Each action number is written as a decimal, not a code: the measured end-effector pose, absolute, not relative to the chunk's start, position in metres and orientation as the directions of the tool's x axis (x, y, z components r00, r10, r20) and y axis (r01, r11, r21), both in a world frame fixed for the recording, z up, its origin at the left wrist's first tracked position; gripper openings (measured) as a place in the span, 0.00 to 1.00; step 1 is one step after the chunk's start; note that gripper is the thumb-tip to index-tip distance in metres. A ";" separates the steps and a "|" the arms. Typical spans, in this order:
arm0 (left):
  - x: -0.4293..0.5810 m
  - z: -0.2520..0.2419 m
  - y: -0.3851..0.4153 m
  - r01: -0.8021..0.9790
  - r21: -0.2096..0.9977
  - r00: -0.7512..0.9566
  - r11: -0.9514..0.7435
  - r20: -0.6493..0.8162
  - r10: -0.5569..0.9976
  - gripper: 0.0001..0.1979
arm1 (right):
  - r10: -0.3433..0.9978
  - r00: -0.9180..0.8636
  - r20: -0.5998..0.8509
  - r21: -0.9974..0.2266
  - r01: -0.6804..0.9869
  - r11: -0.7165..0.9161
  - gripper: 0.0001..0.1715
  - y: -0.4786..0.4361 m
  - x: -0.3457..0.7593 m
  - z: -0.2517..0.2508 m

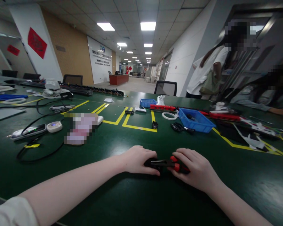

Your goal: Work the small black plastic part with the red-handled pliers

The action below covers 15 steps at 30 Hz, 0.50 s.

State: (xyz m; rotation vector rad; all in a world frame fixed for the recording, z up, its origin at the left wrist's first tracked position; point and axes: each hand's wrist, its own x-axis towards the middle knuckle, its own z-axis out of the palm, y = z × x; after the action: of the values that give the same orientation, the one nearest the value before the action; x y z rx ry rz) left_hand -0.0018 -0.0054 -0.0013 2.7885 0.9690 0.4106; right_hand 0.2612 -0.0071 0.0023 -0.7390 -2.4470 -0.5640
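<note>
Over the green table (141, 204), right hand (198, 166) wraps fingers round red-and-black pliers (176, 167), nose toward the small black part (150, 162) pinched by left hand (138, 160); can't tell if jaws bite. Looks like plier work on that part; next likely calls for steady hold, controlled squeeze.

The table (132, 201) is dark green with bright yellow tape (140, 128) making lines and corners on it, and the pliers (176, 167) have red and black handles, next to a small black piece (151, 162). The big bin (198, 125) and the little bin (148, 103) are both blue, the ring (169, 116) is white, and the cord (47, 156) is black. Farther off, the paper diamond (37, 43) is red with darker marks, and the wall panel (67, 53) is tan.
</note>
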 end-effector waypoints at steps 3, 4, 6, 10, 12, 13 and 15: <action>-0.002 -0.001 -0.006 0.584 0.243 0.749 -0.774 0.205 0.630 0.23 | 0.391 -0.723 0.570 0.234 0.599 0.766 0.17 -0.009 0.260 0.004; -0.002 -0.001 -0.006 0.584 0.243 0.749 -0.774 0.205 0.630 0.23 | 0.393 -0.726 0.564 0.234 0.598 0.767 0.16 -0.010 0.260 0.004; -0.002 -0.001 -0.006 0.585 0.243 0.750 -0.773 0.200 0.631 0.22 | 0.403 -0.731 0.550 0.231 0.597 0.768 0.15 -0.010 0.259 0.004; -0.001 0.000 -0.006 0.589 0.245 0.751 -0.770 0.185 0.634 0.22 | 0.435 -0.730 0.527 0.217 0.610 0.762 0.14 -0.009 0.258 0.002; -0.001 0.001 -0.006 0.589 0.248 0.751 -0.769 0.186 0.634 0.22 | 0.437 -0.728 0.528 0.216 0.613 0.760 0.14 -0.009 0.259 0.001; -0.002 0.001 -0.006 0.586 0.251 0.752 -0.771 0.187 0.632 0.22 | 0.435 -0.728 0.530 0.219 0.613 0.759 0.14 -0.009 0.259 0.001; -0.002 0.001 -0.007 0.579 0.253 0.756 -0.775 0.190 0.626 0.21 | 0.430 -0.729 0.532 0.226 0.612 0.758 0.14 -0.009 0.261 0.001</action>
State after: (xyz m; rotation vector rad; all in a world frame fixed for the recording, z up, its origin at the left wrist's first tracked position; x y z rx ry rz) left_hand -0.0017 -0.0069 0.0009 2.7737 0.9605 0.3959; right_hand 0.2611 -0.0086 0.0010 -0.7885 -2.4995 -0.5422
